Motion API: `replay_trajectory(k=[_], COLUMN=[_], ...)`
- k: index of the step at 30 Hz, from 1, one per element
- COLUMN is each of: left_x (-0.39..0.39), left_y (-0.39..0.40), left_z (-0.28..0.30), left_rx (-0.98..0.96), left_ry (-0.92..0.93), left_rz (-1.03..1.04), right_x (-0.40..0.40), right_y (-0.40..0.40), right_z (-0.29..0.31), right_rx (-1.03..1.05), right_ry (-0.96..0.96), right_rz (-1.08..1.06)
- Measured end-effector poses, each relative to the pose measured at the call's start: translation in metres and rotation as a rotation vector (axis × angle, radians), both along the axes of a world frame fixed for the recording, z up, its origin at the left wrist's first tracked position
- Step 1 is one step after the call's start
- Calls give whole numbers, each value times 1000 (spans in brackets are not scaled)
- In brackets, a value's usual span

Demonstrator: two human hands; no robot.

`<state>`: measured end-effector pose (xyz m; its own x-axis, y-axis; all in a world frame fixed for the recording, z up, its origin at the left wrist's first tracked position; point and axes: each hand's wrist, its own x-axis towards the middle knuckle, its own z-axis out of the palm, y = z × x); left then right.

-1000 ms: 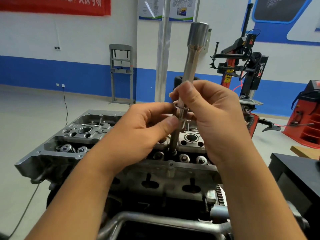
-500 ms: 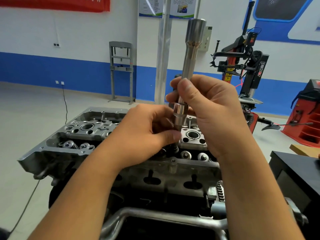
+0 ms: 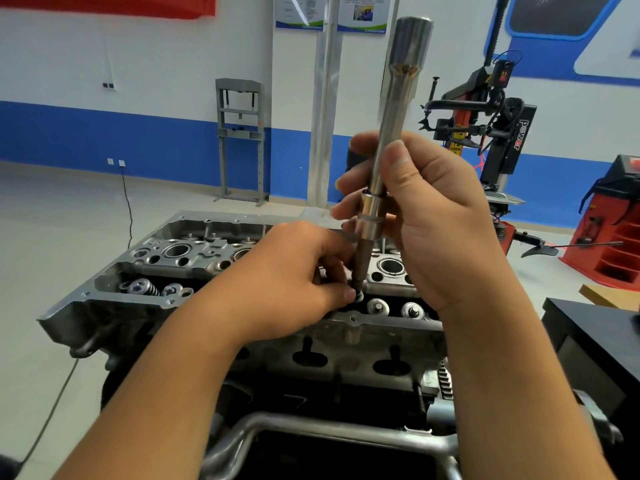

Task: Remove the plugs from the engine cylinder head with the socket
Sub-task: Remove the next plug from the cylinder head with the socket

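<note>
Both hands (image 3: pixel 440 220) hold the upright socket (image 3: pixel 388 161).

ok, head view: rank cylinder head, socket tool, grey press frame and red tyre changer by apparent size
1. cylinder head
2. socket tool, though it's nearest the camera, so inflated
3. red tyre changer and grey press frame look close; both are far back, so I won't rank them.

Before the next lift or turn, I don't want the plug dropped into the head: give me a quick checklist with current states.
1. Right hand grips the socket: ok.
2. Left hand fingers pinch at the socket's lower tip: ok.
3. Socket stands near upright over the cylinder head: ok.
4. Plug seated in the tip: cannot tell, fingers hide it.
5. Tip clear of the neighbouring valve springs: ok.
</note>
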<state>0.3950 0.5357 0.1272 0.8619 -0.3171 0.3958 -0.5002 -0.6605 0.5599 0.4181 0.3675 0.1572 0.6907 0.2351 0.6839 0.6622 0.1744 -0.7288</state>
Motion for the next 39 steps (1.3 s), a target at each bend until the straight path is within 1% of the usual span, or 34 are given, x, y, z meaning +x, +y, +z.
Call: replay_trajectory(k=[3,7,10,13,19,24,27,30,35,39], left_x=[1,1,1,2,3,1,-2,-6,-11,-11], left_y=[-5,-7,-7,-6,-5,-8,-8,-10,-14,-11], left_z=[-3,-5,-5,-5,-3,-2,-3,-1,6,2], left_rx=[10,-11,-2,-10,-46,-61,-47,-46,-68,-81], left_ry=[-51,-47,-36,-28,17,29,25,2,13,2], left_rz=[33,65,59,53,39,54,82,88,33,40], right_x=[2,3,2,1,-3,-2,-3,-6,-8,-8], right_y=[2,11,17,19,26,29,30,36,42,44], right_z=[-1,-4,-5,-5,-6,-6,-5,-6,-8,-10], right_rx=[109,224,288,332,282,328,255,188,208,215], right_ry=[94,180,149,104,113,76,28,23,46,3], right_rz=[49,38,-51,-48,-4,54,8,-5,14,-47])
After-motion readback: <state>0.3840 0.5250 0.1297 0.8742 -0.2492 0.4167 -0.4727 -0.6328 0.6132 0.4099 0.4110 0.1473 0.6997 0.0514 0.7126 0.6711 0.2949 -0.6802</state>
